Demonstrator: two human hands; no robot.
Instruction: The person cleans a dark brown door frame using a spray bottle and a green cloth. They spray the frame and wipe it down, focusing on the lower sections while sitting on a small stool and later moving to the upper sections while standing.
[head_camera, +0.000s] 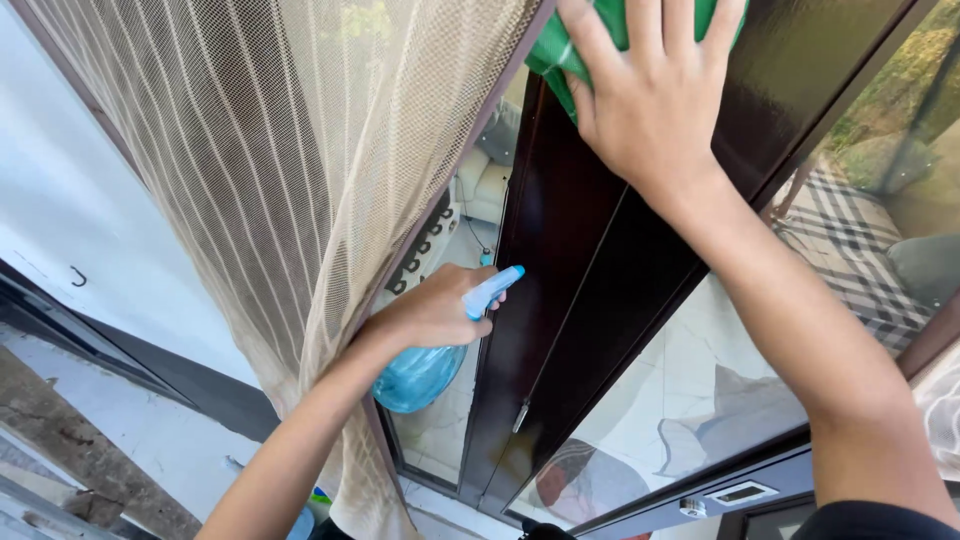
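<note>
Head view: your right hand (650, 90), fingers spread flat, presses a green cloth (556, 50) on the dark door frame (570, 290), whose long axis runs down-left; left hand (430, 310), lower, curls shut around a blue spray bottle (425, 370), beside the curtain (280, 170).

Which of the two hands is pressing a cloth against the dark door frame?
The right hand, raised high, presses a green cloth flat on the dark brown door frame. The left hand, lower, grips a blue plastic spray bottle instead.

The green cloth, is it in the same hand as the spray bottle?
No, the right hand presses the green cloth; the left hand holds the spray bottle.
</note>
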